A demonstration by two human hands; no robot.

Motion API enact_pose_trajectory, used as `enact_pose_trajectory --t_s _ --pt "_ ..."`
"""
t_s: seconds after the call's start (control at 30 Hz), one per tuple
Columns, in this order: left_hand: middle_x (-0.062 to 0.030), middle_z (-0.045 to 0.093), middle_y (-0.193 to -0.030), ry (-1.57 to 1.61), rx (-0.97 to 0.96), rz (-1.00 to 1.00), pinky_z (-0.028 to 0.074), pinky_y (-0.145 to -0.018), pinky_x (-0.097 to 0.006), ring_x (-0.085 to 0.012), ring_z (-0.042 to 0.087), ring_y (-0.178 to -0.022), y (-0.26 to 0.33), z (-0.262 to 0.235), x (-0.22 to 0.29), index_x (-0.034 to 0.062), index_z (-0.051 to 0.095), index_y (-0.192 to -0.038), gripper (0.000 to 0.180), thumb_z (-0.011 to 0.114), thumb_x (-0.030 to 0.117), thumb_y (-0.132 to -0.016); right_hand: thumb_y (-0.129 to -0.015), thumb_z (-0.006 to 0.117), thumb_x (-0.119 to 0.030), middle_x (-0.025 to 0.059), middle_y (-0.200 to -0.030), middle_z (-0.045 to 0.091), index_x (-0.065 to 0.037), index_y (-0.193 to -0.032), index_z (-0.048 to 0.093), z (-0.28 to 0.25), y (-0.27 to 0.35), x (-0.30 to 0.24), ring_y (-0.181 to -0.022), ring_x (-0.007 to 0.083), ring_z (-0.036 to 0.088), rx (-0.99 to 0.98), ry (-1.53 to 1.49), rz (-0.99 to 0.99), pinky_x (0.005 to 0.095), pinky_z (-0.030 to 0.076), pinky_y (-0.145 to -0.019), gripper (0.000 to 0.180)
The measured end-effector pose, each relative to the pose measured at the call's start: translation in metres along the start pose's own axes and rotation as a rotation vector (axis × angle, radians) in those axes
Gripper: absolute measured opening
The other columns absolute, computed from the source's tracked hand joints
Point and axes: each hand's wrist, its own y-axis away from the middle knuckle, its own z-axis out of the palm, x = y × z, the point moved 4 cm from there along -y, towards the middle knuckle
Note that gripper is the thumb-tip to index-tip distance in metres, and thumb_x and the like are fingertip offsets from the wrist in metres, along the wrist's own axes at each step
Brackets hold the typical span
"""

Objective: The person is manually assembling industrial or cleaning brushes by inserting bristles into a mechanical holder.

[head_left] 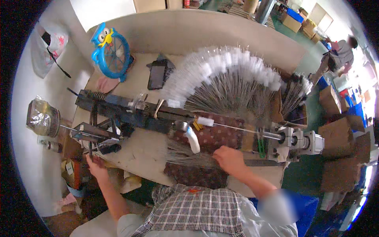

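My left hand [96, 165] grips a dark lever [90, 148] at the left end of a black metal machine [118, 112] on the workbench. My right hand [229, 158] rests on a loose bundle of thin wires [185, 156] lying on a dark dotted cloth [217, 134]. One wire with a white brush tip [205, 121] is stretched along the machine toward a grey motor [296, 142] at the right. A short white tube [193, 140] lies just left of my right hand. Behind, a big fan of finished white-tipped wire brushes [225, 75] is spread out.
A blue owl-shaped fan [110, 49] and a black phone [157, 74] sit at the back of the bench [138, 150]. A wrapped jar [41, 116] stands at far left. Cardboard boxes [339, 154] crowd the floor on the right, where another person [339, 55] stands.
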Motion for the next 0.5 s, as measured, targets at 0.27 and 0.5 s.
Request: enact_pose_trajectory --t_s 0.27,0.5 --pt "-0.0104 0.058 -0.113 -0.417 -0.365 0.183 0.04 -0.093 -0.031 -0.0199 0.053 -0.106 0.145 0.092 -0.072 -0.0005 0.056 -0.113 0.039 0.052 0.031 -0.091 -0.082 0.056 -0.019 0.009 -0.084 0.062 -0.011 -0.089 0.066 -0.07 0.021 0.024 -0.079 0.0293 0.061 -0.001 -0.013 0.046 0.0405 0.05 -0.066 0.014" --pt "-0.0142 0.054 -0.123 -0.761 -0.886 0.15 0.033 -0.1 -0.033 -0.0233 0.049 -0.116 0.219 0.121 -0.111 -0.0048 0.052 -0.119 0.036 0.053 0.017 -0.09 -0.081 0.056 -0.016 0.0106 -0.083 0.061 -0.009 -0.094 0.065 -0.072 0.037 0.063 -0.08 0.031 0.061 0.065 -0.076 0.181 0.0414 0.049 -0.066 0.016"
